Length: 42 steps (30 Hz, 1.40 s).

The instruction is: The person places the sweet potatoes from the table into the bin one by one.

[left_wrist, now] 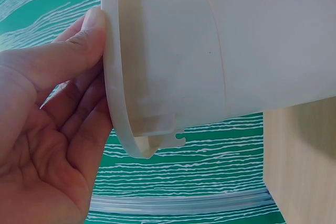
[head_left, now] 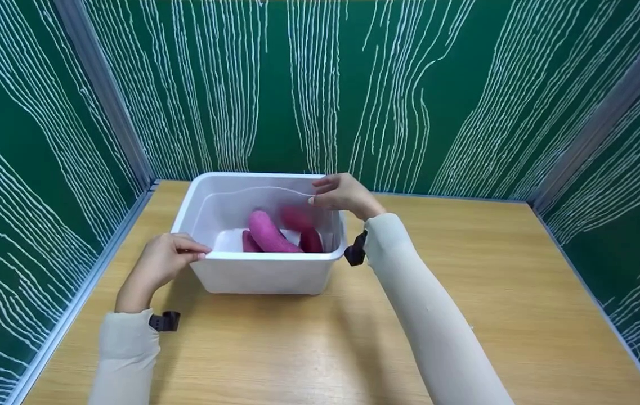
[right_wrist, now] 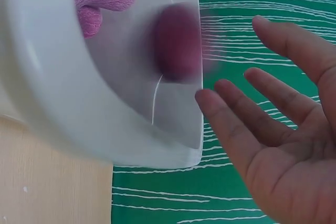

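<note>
A white plastic tub (head_left: 263,275) stands on the table, and my left hand (head_left: 165,256) pinches its near left rim between thumb and fingers. Over the tub's right side, my right hand (head_left: 348,197) has its fingers spread and holds nothing. Just below those fingers, a blurred reddish-pink sweet potato (right_wrist: 178,43) is in mid-air inside the tub. A long, curved purple-pink sweet potato (head_left: 269,233) lies in the tub, with a darker red one (head_left: 311,241) at its right and part of another (head_left: 249,242) at its left. The near wall hides their lower ends.
The wooden table (head_left: 466,281) extends to the right and in front of the tub. Green panels (head_left: 274,84) with white wavy lines rise behind and on both sides, joined by grey metal posts (head_left: 108,90).
</note>
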{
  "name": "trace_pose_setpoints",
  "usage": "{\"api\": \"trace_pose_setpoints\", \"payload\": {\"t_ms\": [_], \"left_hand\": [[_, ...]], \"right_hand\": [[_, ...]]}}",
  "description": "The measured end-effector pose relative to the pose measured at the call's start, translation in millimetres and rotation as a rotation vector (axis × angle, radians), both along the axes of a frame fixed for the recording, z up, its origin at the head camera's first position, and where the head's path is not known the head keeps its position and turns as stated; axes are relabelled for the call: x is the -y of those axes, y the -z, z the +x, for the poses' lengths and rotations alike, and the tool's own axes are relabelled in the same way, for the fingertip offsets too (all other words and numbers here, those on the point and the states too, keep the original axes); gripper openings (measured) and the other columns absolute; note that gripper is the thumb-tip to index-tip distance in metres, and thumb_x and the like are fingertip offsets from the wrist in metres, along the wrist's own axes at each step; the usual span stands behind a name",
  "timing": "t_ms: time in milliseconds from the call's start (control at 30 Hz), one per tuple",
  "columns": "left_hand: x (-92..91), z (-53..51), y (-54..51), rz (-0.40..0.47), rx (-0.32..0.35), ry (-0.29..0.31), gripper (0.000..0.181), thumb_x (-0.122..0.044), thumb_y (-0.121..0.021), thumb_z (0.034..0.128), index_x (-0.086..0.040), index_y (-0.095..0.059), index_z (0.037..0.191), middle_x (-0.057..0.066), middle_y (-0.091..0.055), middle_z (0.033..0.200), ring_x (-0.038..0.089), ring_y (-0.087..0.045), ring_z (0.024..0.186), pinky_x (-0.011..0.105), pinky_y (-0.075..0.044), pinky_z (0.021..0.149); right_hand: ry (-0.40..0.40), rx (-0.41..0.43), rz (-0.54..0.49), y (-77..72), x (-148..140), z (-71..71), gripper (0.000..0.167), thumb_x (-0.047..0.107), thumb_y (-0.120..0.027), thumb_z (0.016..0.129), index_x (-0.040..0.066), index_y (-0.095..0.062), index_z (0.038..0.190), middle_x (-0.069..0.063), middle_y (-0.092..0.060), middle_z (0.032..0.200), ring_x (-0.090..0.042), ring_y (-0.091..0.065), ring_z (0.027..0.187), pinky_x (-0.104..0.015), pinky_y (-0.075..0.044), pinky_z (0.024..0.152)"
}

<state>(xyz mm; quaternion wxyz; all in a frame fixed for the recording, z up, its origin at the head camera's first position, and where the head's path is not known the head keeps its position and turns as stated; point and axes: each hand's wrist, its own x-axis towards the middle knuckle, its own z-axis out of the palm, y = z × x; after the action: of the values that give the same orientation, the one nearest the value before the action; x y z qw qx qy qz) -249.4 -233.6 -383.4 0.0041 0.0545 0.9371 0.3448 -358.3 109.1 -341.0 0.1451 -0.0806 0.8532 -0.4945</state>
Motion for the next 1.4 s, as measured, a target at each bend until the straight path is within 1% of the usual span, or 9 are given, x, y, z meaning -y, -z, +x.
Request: {"api": "trace_pose_setpoints", "payload": {"t_ms": [100,233,467,533,667,767,967,1300,1400], "left_hand": [[0.1,-0.3,-0.2,-0.001,-0.005,0.004,0.017,-0.005,-0.067,0.0877,-0.009,-0.077,0.101,0.015,-0.07,0.105,0.032,-0.059,0.102,0.052,-0.05,0.094],[-0.1,-0.3,-0.8,-0.004,-0.014,0.009,0.016,-0.007,-0.068,0.0876,-0.009,-0.077,0.101,0.015,-0.071,0.104,0.031,-0.059,0.101,0.05,-0.051,0.092],[0.6,-0.5,-1.2,0.004,0.02,-0.005,0.018,-0.007,-0.068,0.088,-0.009,-0.076,0.104,0.016,-0.07,0.107,0.034,-0.058,0.105,0.054,-0.047,0.097],[0.5,-0.4,-1.4,0.003,0.019,-0.005,0.018,-0.007,-0.067,0.0881,-0.009,-0.076,0.104,0.016,-0.07,0.107,0.033,-0.058,0.104,0.054,-0.048,0.097],[0.5,-0.5,-0.3,-0.009,-0.034,0.014,0.016,-0.004,-0.068,0.0865,-0.009,-0.077,0.098,0.014,-0.072,0.1,0.03,-0.06,0.097,0.044,-0.053,0.086],[0.4,-0.5,0.4,-0.016,-0.067,0.025,0.014,-0.003,-0.069,0.0856,-0.009,-0.078,0.095,0.013,-0.072,0.097,0.028,-0.061,0.094,0.039,-0.052,0.078],[0.0,0.1,-0.2,-0.008,-0.057,0.023,0.014,-0.005,-0.069,0.0866,-0.009,-0.078,0.097,0.014,-0.072,0.1,0.03,-0.061,0.098,0.046,-0.053,0.085],[0.6,-0.2,0.0,-0.004,-0.052,0.023,0.014,-0.004,-0.068,0.0868,-0.009,-0.078,0.097,0.014,-0.072,0.099,0.03,-0.062,0.098,0.045,-0.053,0.085],[0.8,-0.4,-1.0,-0.004,-0.046,0.024,0.015,-0.004,-0.068,0.087,-0.008,-0.077,0.098,0.015,-0.071,0.1,0.031,-0.061,0.099,0.046,-0.053,0.086]], "right_hand": [[-0.001,0.006,-0.001,1.0,-0.8,0.3,0.051,0.022,-0.075,0.083,0.01,-0.059,0.13,-0.013,-0.06,0.132,-0.026,-0.059,0.117,-0.04,-0.051,0.098],[0.008,0.011,0.003,1.8,-1.5,1.0,0.049,0.022,-0.075,0.083,0.011,-0.06,0.128,-0.012,-0.06,0.131,-0.025,-0.06,0.117,-0.04,-0.051,0.097],[0.0,0.004,-0.004,2.8,-3.8,2.0,0.051,0.021,-0.074,0.084,0.008,-0.058,0.13,-0.014,-0.059,0.133,-0.026,-0.06,0.117,-0.039,-0.051,0.097],[0.001,0.005,-0.009,3.7,-4.6,2.3,0.052,0.021,-0.074,0.084,0.007,-0.058,0.131,-0.014,-0.059,0.133,-0.025,-0.06,0.117,-0.038,-0.051,0.097],[0.006,0.01,-0.023,4.9,-5.5,1.8,0.047,0.018,-0.072,0.086,0.006,-0.059,0.129,-0.015,-0.06,0.131,-0.026,-0.061,0.116,-0.039,-0.051,0.097],[0.008,0.013,-0.022,5.1,-6.1,0.9,0.044,0.017,-0.07,0.086,0.006,-0.06,0.128,-0.014,-0.061,0.129,-0.026,-0.061,0.115,-0.039,-0.051,0.096],[0.014,0.024,-0.003,4.7,-7.5,0.6,0.047,0.02,-0.072,0.086,0.008,-0.059,0.129,-0.012,-0.062,0.129,-0.024,-0.061,0.116,-0.038,-0.051,0.097],[0.014,0.012,-0.004,4.0,-8.2,1.9,0.042,0.021,-0.069,0.088,0.007,-0.061,0.128,-0.012,-0.062,0.127,-0.028,-0.06,0.116,-0.039,-0.052,0.095],[0.017,0.002,0.002,3.7,-9.2,3.2,0.039,0.022,-0.066,0.09,0.009,-0.061,0.127,-0.011,-0.063,0.126,-0.027,-0.061,0.112,-0.038,-0.053,0.094]]}}
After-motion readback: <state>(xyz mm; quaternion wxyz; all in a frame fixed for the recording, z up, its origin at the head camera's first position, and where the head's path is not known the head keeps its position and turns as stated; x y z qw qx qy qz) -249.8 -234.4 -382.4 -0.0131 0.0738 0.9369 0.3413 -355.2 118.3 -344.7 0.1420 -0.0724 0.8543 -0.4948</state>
